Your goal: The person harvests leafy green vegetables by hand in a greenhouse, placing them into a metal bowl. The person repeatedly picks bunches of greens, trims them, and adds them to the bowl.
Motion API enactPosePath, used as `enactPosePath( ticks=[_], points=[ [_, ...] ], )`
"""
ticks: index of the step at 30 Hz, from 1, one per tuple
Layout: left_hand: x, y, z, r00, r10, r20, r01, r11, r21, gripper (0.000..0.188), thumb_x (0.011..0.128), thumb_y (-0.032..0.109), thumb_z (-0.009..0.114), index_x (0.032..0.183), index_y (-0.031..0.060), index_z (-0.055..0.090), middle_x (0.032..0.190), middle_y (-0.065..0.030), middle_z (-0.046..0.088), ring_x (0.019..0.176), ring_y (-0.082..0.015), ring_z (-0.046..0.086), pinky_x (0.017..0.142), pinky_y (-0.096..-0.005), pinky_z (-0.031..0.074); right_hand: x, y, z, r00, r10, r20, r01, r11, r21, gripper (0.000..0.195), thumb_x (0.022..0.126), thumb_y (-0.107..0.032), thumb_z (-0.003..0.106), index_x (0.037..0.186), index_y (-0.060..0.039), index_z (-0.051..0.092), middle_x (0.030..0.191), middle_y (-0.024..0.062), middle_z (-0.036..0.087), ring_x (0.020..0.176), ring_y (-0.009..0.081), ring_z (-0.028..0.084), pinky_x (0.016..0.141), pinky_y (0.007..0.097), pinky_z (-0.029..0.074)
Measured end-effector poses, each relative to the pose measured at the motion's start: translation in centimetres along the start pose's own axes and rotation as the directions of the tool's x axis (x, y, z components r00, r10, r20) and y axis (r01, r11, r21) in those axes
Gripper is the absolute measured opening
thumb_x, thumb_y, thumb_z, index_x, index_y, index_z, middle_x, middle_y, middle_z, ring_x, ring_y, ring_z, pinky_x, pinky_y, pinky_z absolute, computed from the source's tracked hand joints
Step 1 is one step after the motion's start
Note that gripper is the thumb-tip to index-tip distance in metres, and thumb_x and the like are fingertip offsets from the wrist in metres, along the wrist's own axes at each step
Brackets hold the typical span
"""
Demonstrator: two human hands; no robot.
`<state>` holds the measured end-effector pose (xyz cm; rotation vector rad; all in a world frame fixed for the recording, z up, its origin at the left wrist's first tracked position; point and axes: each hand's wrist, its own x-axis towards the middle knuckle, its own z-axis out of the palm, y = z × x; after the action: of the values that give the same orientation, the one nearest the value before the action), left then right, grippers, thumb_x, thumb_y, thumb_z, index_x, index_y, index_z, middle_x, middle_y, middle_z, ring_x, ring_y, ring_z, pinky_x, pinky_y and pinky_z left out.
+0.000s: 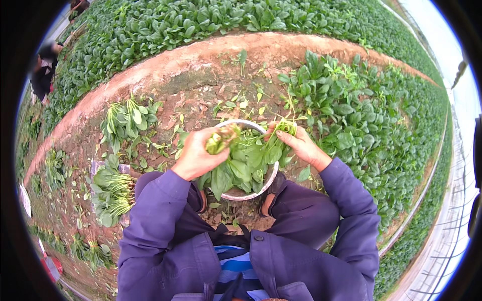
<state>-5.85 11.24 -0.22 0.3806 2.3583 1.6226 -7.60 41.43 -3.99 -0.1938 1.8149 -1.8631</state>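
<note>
My left hand [201, 152] grips a bunch of leafy greens [222, 140] by the stems, its cut ends pointing up and its leaves hanging down. In my right hand [299, 145] is a smaller bunch of stems [285, 128], leaves drooping below the fingers. Both hands hover over a round basin [276, 177] with a pale rim, between my feet. Broad green leaves [241, 169] cover much of the basin's opening, so its inside is mostly hidden.
Standing greens [350, 109] grow close on my right, and another dense bed [180, 26] lies beyond a soil ridge [226, 45]. Gathered bunches [115, 192] rest on the ground at left, some on plastic sheeting [98, 167]. A person [43, 71] is at the far left.
</note>
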Motion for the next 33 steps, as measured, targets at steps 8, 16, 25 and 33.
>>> enactPosePath(
  ticks=[8,16,25,33],
  points=[
    [-0.5,-1.1,2.1,0.958,0.095,0.27,0.055,0.863,-0.502,0.061,0.078,0.008,0.076,0.132,0.001,0.05,0.122,-0.0064,0.061,0.11,-0.0138,0.057,0.098,-0.0304,0.045,-1.2,-5.1,7.2,0.981,-0.191,-0.032,0.187,0.977,-0.107,0.049,0.1,-0.033,0.051,0.134,0.0026,0.049,0.133,0.0108,0.055,0.123,0.0199,0.048,0.106,0.0339,0.035],
    [-1.7,-1.0,1.7,0.943,0.162,0.291,0.057,0.782,-0.621,0.053,0.082,0.005,0.075,0.129,0.0021,0.052,0.119,-0.0034,0.063,0.107,-0.0102,0.057,0.096,-0.0299,0.046,-1.7,-3.0,10.6,0.872,-0.341,-0.35,0.349,0.936,-0.042,0.046,0.102,-0.032,0.048,0.133,0.0017,0.051,0.125,0.0099,0.061,0.117,0.0179,0.054,0.103,0.0336,0.039],
    [-1.8,-1.4,1.7,0.948,0.164,0.272,0.024,0.819,-0.574,0.055,0.081,0.003,0.075,0.13,0.0013,0.052,0.119,-0.0043,0.063,0.107,-0.0111,0.057,0.096,-0.0312,0.046,-0.5,-1.4,10.9,0.847,-0.434,-0.308,0.401,0.901,-0.166,0.035,0.1,-0.02,0.051,0.126,0.0029,0.056,0.118,0.0088,0.064,0.107,0.0162,0.057,0.097,0.0318,0.043],
    [-1.8,-0.4,0.6,0.983,0.129,0.131,-0.073,0.928,-0.365,0.05,0.079,0.004,0.075,0.124,-0.0014,0.056,0.113,-0.0042,0.065,0.102,-0.0105,0.058,0.092,-0.0276,0.047,-0.3,-2.3,9.2,0.772,-0.475,-0.421,0.336,0.869,-0.364,0.019,0.097,-0.012,0.057,0.106,0.0023,0.065,0.086,0.0009,0.067,0.078,0.0072,0.056,0.071,0.0232,0.046]
  ],
)
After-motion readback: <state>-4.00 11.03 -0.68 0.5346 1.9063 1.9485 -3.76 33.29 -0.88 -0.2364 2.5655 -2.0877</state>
